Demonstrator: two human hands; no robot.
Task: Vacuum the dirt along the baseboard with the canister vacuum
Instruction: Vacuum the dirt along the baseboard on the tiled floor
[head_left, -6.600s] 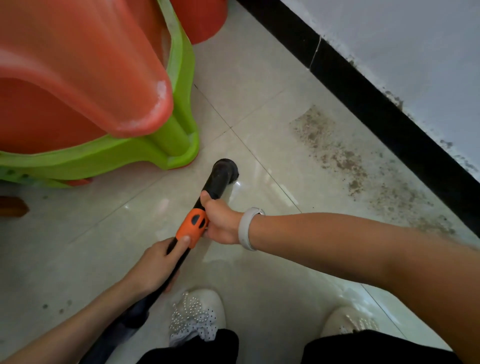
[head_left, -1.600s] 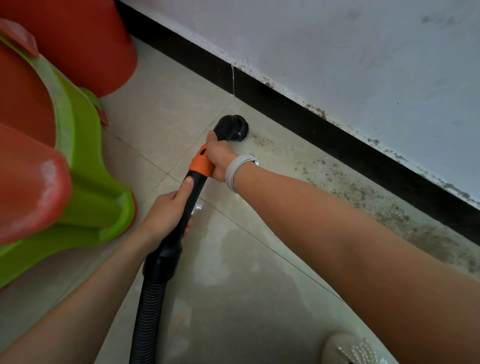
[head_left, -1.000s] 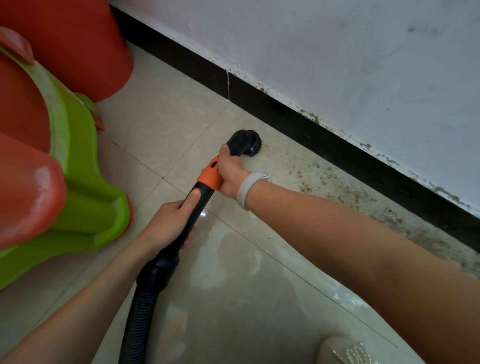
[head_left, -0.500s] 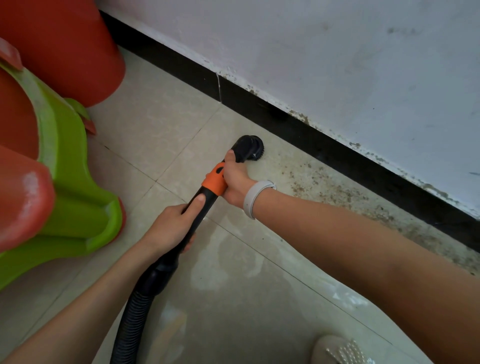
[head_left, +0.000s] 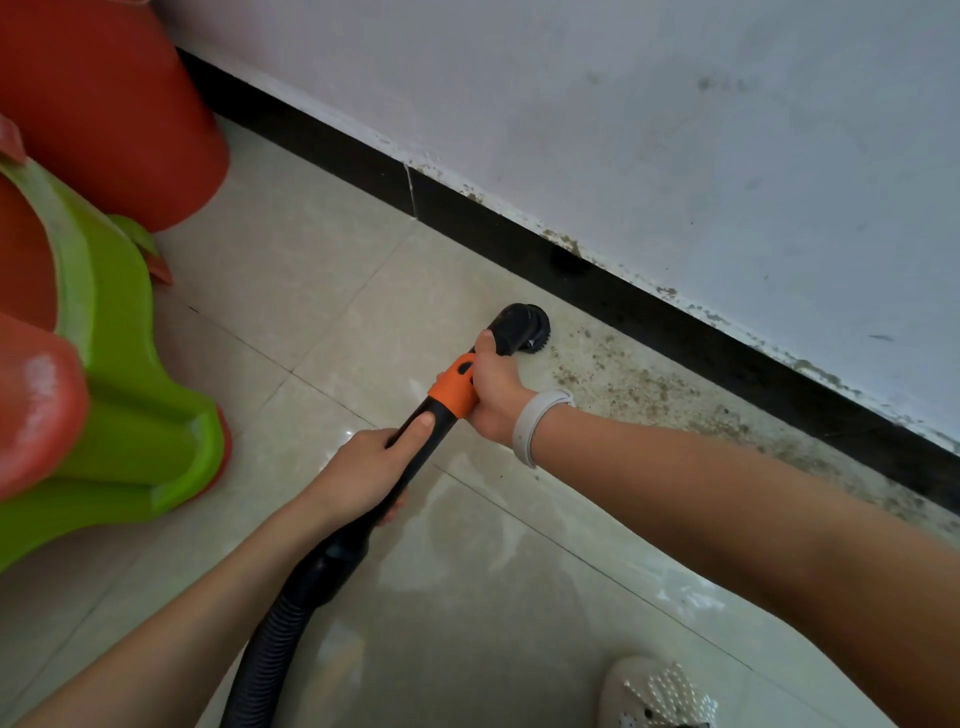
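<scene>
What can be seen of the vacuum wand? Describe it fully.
The vacuum wand is a black rigid tube, plastic by its look, with an orange collar near its front end. It slants from lower left toward the baseboard. Its round black brush head sits on the tiled floor at the near end of the dirt. A ribbed black hose joins its rear. The right hand grips it at the collar; the left hand grips the tube behind.

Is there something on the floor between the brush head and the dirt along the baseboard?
Nothing visible. The brush head sits at the near end of the dirt, which runs beside the baseboard. The stools stand off to the other side.
</scene>
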